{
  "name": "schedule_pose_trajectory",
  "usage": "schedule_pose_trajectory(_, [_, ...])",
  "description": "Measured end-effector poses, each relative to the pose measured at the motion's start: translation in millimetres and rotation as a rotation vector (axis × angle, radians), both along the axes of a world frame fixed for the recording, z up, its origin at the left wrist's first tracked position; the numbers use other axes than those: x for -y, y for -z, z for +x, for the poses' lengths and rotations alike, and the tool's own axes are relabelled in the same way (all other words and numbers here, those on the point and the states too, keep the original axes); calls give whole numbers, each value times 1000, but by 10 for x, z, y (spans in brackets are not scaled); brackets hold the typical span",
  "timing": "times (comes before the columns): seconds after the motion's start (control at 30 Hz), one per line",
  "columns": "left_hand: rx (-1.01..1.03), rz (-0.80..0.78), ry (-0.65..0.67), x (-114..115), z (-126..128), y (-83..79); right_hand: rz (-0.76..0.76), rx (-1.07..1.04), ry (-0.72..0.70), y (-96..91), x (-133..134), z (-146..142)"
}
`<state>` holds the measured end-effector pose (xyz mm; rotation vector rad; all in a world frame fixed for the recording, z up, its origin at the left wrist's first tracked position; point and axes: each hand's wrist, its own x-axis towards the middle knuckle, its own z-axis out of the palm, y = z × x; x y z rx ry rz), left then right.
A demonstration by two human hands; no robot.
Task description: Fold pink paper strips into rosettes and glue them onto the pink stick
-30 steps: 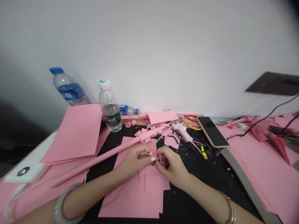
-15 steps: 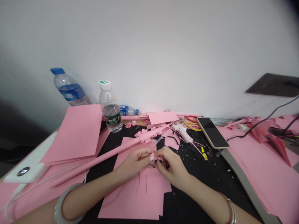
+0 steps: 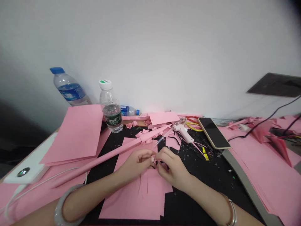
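Note:
My left hand [image 3: 135,163] and my right hand [image 3: 172,168] meet over the middle of the desk, fingertips pinched together on a small folded pink paper piece [image 3: 155,156]. The piece is mostly hidden by the fingers. Under both hands lies a pink paper sheet [image 3: 141,194] with slits cut into it, on a black mat [image 3: 199,175]. A long rolled pink paper tube [image 3: 103,160] runs diagonally just left of my left hand.
Pink sheets [image 3: 77,133] are stacked at the left beside a white power bank [image 3: 28,164]. Three water bottles [image 3: 110,108] stand or lie by the wall. A glue gun [image 3: 183,131], a phone [image 3: 213,133], cables and more pink paper [image 3: 263,160] fill the right.
My fingers have shifted slightly on the small pink piece; the hands stay in the same spot.

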<state>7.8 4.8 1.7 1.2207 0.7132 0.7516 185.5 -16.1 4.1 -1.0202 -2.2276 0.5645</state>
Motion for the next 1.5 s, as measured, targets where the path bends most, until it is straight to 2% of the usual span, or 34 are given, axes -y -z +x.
schedule_pose_trajectory(0.37, [-59, 26, 88, -6, -19, 16, -128, -92, -87, -55, -29, 25])
schedule_pose_trajectory(0.5, [-44, -30, 32, -10, -15, 10, -120, -104, 15, 2, -17, 6])
schedule_pose_trajectory(0.6, [-29, -98, -27, -22, -18, 28, -88, -112, 114, 43, -3, -11])
schedule_pose_trajectory(0.8, [36, -154, -72, -30, -15, 53, 20, -84, 70, 3, 23, -30])
schedule_pose_trajectory(1.03, [59, -167, -104, -11, 20, 34, 87, -109, 131, 19, 26, -65])
schedule_pose_trajectory(1.5, [114, -160, -22, 10, -3, 22, 128, -80, 138, 75, 19, -64])
